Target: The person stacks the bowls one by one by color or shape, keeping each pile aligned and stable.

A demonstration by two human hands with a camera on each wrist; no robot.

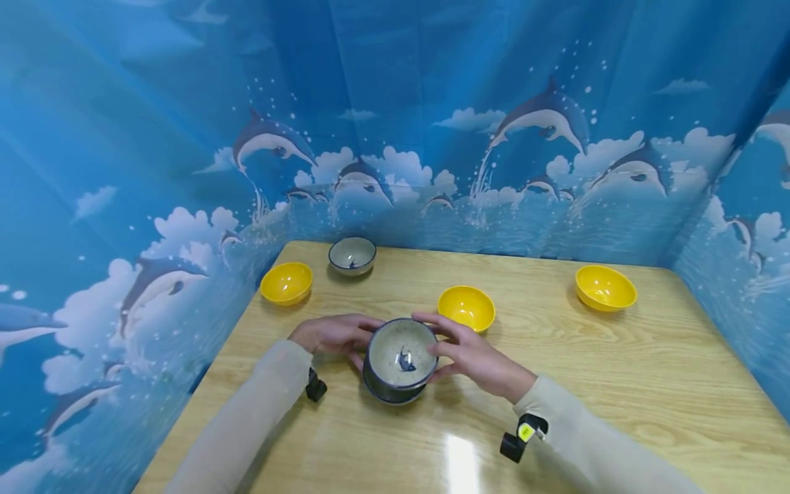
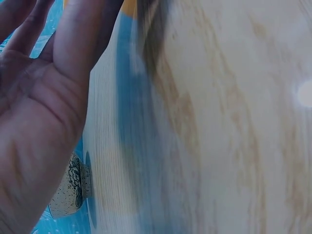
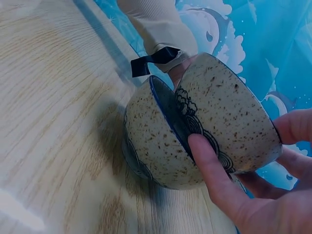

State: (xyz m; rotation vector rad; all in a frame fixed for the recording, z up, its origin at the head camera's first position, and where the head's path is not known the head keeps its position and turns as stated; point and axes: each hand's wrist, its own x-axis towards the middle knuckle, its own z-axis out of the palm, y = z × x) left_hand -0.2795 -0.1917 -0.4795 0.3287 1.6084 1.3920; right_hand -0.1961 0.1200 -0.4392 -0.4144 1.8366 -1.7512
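Observation:
Two speckled ceramic bowls with dark blue rims are together at the front middle of the table. The upper bowl (image 1: 402, 346), a small blue motif inside it, sits tilted partly within the lower bowl (image 3: 156, 139). My right hand (image 1: 478, 360) grips the upper bowl from the right, thumb on its patterned side in the right wrist view and other fingers at its rim. From the left, my left hand (image 1: 336, 335) holds the bowls' side with thumb and fingers spread. Its fingertips are hidden in the left wrist view, so which bowl they touch is unclear.
Beyond the hands stands a yellow bowl (image 1: 467, 307), with another yellow bowl (image 1: 606, 288) at the far right. A third yellow bowl (image 1: 286, 283) is at the left edge, near another speckled bowl (image 1: 352, 256). A dolphin-print curtain (image 1: 407, 199) borders the wooden table (image 1: 617, 384).

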